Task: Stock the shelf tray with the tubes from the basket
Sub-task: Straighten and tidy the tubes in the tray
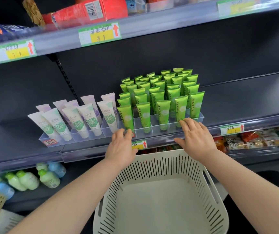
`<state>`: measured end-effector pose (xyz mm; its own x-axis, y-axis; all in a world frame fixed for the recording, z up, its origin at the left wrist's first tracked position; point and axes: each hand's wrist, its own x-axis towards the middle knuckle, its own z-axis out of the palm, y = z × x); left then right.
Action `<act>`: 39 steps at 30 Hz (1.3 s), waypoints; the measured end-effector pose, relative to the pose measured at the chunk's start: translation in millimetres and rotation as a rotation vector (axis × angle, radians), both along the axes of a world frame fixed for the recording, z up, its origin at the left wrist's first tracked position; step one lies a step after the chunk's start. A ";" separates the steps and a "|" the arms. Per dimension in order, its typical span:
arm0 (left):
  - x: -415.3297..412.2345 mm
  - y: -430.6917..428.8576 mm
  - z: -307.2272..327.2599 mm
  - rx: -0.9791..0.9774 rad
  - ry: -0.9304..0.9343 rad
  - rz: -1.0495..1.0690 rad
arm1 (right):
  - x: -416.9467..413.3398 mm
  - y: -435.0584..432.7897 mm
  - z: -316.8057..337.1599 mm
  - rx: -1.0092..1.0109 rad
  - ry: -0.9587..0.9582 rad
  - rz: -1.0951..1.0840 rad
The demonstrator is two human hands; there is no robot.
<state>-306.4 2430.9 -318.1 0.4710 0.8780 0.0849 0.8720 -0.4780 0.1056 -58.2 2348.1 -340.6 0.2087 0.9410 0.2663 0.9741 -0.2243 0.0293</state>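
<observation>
Green tubes upright, caps down, in rows within clear shelf tray on dark shelf. We see left hand and right hand holding nothing, fingers fairly straight, fingertips touching tray's front wall. Cream slotted basket just below hands. White tubes in neighbouring tray, left

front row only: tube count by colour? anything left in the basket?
Green tubes: 5
White tubes with green print: 5
Tubes in the basket: 0
Total: 10
</observation>
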 end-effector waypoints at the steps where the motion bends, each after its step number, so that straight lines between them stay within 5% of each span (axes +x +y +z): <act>1: 1.3 -0.5 -0.7 0.009 0.008 0.000 | 0.2 0.1 0.8 0.002 -0.005 0.001; 39: 47.6 -7.2 -7.1 0.069 -0.008 -0.053 | 35.0 -12.9 6.5 0.014 -0.008 -0.053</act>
<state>-258.8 2423.8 -325.2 0.5158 0.8438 0.1482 0.8445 -0.5299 0.0779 -23.2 2335.2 -334.1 0.2559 0.9250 0.2810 0.9606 -0.2758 0.0332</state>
